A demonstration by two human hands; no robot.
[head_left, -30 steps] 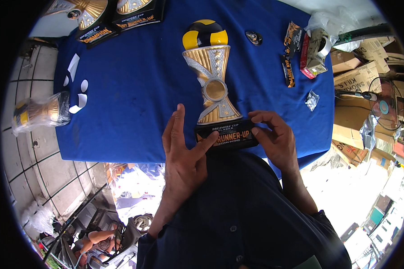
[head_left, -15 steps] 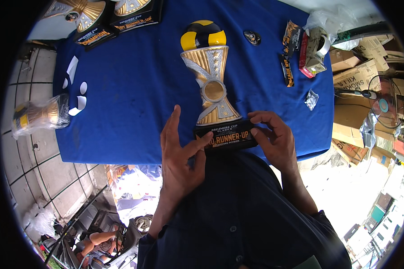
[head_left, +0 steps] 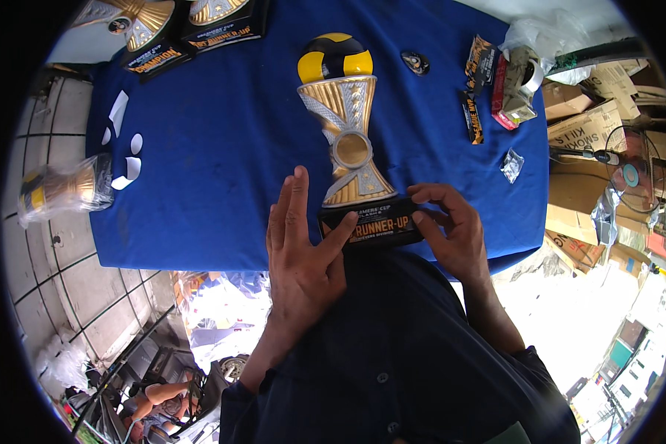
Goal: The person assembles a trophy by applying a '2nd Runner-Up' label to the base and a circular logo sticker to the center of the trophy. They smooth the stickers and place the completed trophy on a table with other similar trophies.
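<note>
Blue cloth point(head_left: 222, 140) covers the table, and a trophy wrapped in clear plastic point(head_left: 63, 189) lies at its left edge, partly over the tiled floor. White paper scraps point(head_left: 126, 152) sit just beside it on the cloth. At the far edge two more trophies point(head_left: 177, 22) lie side by side on black bases. Nearer the person, the left hand point(head_left: 300, 251) rests flat with its fingers point(head_left: 292, 203) spread and straight, pointing away; only the thumb reaches right and presses the front of the black base point(head_left: 374, 222) of a gold trophy point(head_left: 348, 126). That trophy lies on its back in the middle of the cloth, its yellow-and-black ball point(head_left: 333, 59) pointing away and its base at the near edge, between the two hands. The right hand point(head_left: 455, 237) curls around the base's right end, fingertips touching its top and side. Farther right, small packets point(head_left: 481, 81) and a crumpled clear wrapper point(head_left: 512, 164) lie apart, beside cardboard boxes point(head_left: 584, 126).
</note>
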